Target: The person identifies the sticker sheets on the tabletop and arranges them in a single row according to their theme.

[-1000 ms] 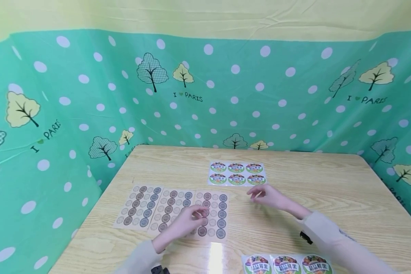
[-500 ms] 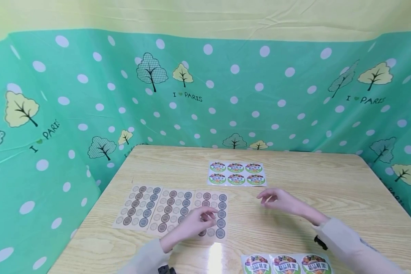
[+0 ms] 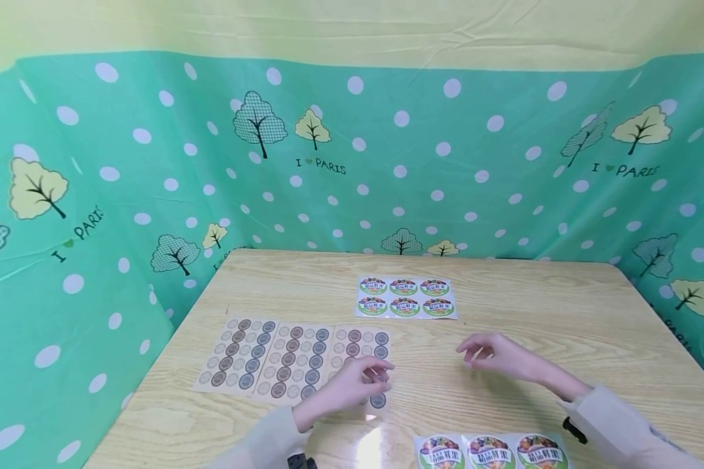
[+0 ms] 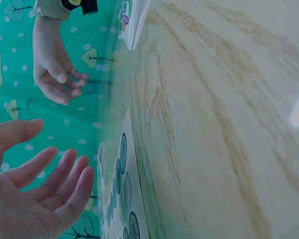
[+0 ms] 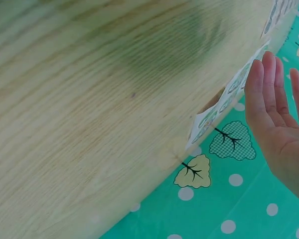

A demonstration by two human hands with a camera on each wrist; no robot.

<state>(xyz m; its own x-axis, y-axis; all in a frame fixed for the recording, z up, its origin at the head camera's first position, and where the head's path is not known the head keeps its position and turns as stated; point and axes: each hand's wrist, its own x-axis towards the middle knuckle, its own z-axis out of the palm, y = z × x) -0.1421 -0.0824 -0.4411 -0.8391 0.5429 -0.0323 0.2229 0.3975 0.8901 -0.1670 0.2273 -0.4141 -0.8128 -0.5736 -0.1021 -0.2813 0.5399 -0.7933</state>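
My left hand point(image 3: 354, 384) hovers over the rightmost of three sticker sheets point(image 3: 341, 345) printed with brown, grey and pale round seals. Its fingers are relaxed and hold nothing; the left wrist view shows its palm point(image 4: 30, 214) with the fingers spread. My right hand point(image 3: 504, 357) is above bare wood to the right, fingers loosely bent around nothing. In the right wrist view the right hand point(image 5: 279, 119) has nearly straight fingers. Behind the hands lies a fruit-label sticker sheet point(image 3: 407, 298) with several round colourful labels, its edge slightly lifted in the right wrist view.
Another row of round fruit labels point(image 3: 491, 451) lies at the front edge, partly cut off by the frame. The other seal sheets point(image 3: 237, 352) lie side by side at the left. A green dotted curtain point(image 3: 399, 163) surrounds the wooden table point(image 3: 563, 306).
Both hands have drifted to the right, the right hand also a little toward the front, away from the back fruit-label sheet. The sheets have stayed in place.
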